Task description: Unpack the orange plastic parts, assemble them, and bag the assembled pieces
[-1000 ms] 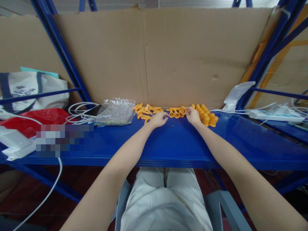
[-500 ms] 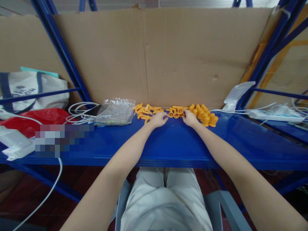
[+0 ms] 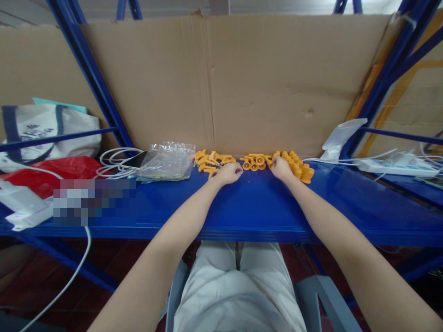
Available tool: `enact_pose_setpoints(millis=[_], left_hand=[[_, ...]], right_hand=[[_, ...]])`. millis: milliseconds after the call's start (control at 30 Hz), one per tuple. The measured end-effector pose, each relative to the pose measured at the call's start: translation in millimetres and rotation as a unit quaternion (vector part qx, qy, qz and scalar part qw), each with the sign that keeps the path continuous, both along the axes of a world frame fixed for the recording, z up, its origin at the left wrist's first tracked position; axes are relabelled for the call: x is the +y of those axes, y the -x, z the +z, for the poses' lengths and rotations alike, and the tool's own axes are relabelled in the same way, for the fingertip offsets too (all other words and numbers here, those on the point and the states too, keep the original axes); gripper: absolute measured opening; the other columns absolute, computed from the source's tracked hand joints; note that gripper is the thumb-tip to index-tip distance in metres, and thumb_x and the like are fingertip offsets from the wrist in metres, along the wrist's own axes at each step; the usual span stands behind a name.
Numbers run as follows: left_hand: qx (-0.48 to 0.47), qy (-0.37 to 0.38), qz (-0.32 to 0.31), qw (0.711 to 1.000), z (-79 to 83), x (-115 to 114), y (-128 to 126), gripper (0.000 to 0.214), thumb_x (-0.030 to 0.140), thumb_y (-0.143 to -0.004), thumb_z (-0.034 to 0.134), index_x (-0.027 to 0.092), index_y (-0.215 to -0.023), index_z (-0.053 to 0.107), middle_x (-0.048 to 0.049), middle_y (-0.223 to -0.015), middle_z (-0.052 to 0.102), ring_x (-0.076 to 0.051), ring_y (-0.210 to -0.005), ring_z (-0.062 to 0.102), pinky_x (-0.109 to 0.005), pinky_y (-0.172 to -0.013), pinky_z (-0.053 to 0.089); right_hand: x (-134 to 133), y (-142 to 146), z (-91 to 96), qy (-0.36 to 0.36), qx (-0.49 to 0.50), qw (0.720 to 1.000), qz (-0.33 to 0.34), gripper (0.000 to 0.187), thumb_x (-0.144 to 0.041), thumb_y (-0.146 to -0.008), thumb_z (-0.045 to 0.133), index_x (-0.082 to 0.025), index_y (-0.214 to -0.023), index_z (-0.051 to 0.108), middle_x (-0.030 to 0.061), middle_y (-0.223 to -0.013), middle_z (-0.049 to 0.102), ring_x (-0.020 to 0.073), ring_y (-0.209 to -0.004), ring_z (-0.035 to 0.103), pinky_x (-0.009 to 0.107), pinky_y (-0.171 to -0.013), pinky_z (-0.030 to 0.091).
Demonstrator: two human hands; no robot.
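Observation:
My left hand (image 3: pixel 229 173) rests low over the blue shelf with its fingers curled into a pinch; whatever may be in it is too small to make out. Just behind it lies a loose heap of branched orange plastic pieces (image 3: pixel 208 160). Between the hands is a group of orange pieces with round, hollow cup ends (image 3: pixel 254 164) turned towards me. My right hand (image 3: pixel 282 169) is at the left side of a cluster of upright orange pieces (image 3: pixel 298 168), partly covering them. Its fingers are bent together against the pieces, and what they hold is hidden.
A blue metal shelf (image 3: pixel 249 207) carries everything, with a cardboard panel (image 3: pixel 259 87) behind. To the left are clear plastic bags (image 3: pixel 169 161), a coiled white cable (image 3: pixel 110 161), a red bag (image 3: pixel 74 170) and a white adapter (image 3: pixel 26 207). A power strip (image 3: pixel 398 165) lies right.
My right hand has shifted right, from beside the cup-ended pieces to the upright cluster. My left hand has stayed nearly in place, its fingers still curled.

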State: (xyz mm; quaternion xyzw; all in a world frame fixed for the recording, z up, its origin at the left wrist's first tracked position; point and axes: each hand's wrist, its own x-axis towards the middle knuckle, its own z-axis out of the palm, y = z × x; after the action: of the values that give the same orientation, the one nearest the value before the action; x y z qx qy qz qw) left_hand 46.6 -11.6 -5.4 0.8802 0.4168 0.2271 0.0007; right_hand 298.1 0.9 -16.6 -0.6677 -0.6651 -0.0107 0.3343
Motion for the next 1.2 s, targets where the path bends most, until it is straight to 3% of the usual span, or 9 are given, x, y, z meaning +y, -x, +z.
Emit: enact_pose_setpoints(millis=[300, 600, 667, 767, 900, 1033, 1200], left_hand=[[-0.003, 0.001, -0.004, 1.0, -2.0, 2.6, 0.6, 0.025, 0.019, -0.088, 0.055, 0.017, -0.098, 0.077, -0.0081, -0.104, 0.078, -0.023, -0.097, 0.071, -0.036, -0.093, 0.055], [0.001, -0.003, 0.003, 1.0, -0.9, 1.7, 0.5, 0.025, 0.019, -0.088, 0.054, 0.018, -0.096, 0.077, -0.0083, -0.102, 0.077, -0.023, -0.098, 0.07, -0.037, -0.094, 0.054], [-0.004, -0.016, 0.044, 0.999, 3.6, -1.8, 2.2, 0.025, 0.019, -0.089, 0.053, 0.018, -0.096, 0.077, -0.0102, -0.107, 0.075, -0.026, -0.106, 0.068, -0.041, -0.099, 0.052], [-0.04, -0.052, 0.167, 0.984, 14.0, -7.5, 11.4, 0.029, 0.017, -0.089, 0.052, 0.018, -0.104, 0.076, -0.0147, -0.125, 0.068, -0.033, -0.125, 0.058, -0.051, -0.107, 0.046], [-0.127, -0.067, 0.357, 0.923, 23.7, -8.1, 36.7, 0.04, 0.021, -0.088, 0.053, 0.016, -0.126, 0.067, -0.0186, -0.155, 0.046, -0.039, -0.149, 0.031, -0.06, -0.118, 0.031], [-0.179, 0.015, 0.46, 0.869, 19.0, -1.5, 62.6, 0.064, 0.032, -0.087, 0.058, 0.011, -0.147, 0.05, -0.0221, -0.168, 0.023, -0.043, -0.156, 0.015, -0.065, -0.119, 0.025], [-0.191, 0.134, 0.519, 0.822, 9.8, 4.2, 76.8, 0.074, 0.036, -0.081, 0.061, 0.012, -0.151, 0.048, -0.0235, -0.169, 0.018, -0.047, -0.156, 0.012, -0.069, -0.118, 0.024]], right_hand=[[6.7, 2.2, -10.5, 0.025, 0.021, 0.995, 0.091, 0.042, -0.007, -0.082, 0.049, -0.017, -0.117, 0.069, 0.0137, -0.117, 0.074, 0.0282, -0.112, 0.07, 0.042, -0.103, 0.053], [-7.0, 7.4, -2.7, 0.043, -0.015, 0.995, 0.092, 0.05, -0.006, -0.086, 0.047, -0.011, -0.133, 0.063, 0.0162, -0.131, 0.069, 0.0257, -0.124, 0.064, 0.039, -0.11, 0.049], [-12.6, 10.3, 2.1, 0.043, -0.036, 0.995, 0.085, 0.048, -0.006, -0.088, 0.046, -0.008, -0.134, 0.062, 0.0197, -0.135, 0.066, 0.0282, -0.127, 0.063, 0.041, -0.111, 0.047], [-19.9, 15.0, 9.7, 0.031, -0.073, 0.994, 0.076, 0.044, -0.007, -0.091, 0.045, -0.006, -0.131, 0.064, 0.0222, -0.136, 0.065, 0.0321, -0.128, 0.061, 0.043, -0.111, 0.046], [-26.0, 19.9, 16.0, 0.011, -0.082, 0.993, 0.086, 0.037, -0.007, -0.09, 0.047, -0.012, -0.118, 0.071, 0.0176, -0.129, 0.07, 0.0316, -0.122, 0.066, 0.042, -0.106, 0.05], [-28.8, 23.5, 17.2, 0.023, -0.078, 0.992, 0.101, 0.034, -0.009, -0.091, 0.05, -0.012, -0.116, 0.072, 0.0166, -0.124, 0.073, 0.0286, -0.116, 0.069, 0.037, -0.103, 0.051], [-30.3, 25.3, 16.2, 0.038, -0.085, 0.99, 0.107, 0.035, -0.008, -0.09, 0.051, -0.011, -0.117, 0.073, 0.016, -0.121, 0.074, 0.0267, -0.114, 0.07, 0.034, -0.1, 0.052]])
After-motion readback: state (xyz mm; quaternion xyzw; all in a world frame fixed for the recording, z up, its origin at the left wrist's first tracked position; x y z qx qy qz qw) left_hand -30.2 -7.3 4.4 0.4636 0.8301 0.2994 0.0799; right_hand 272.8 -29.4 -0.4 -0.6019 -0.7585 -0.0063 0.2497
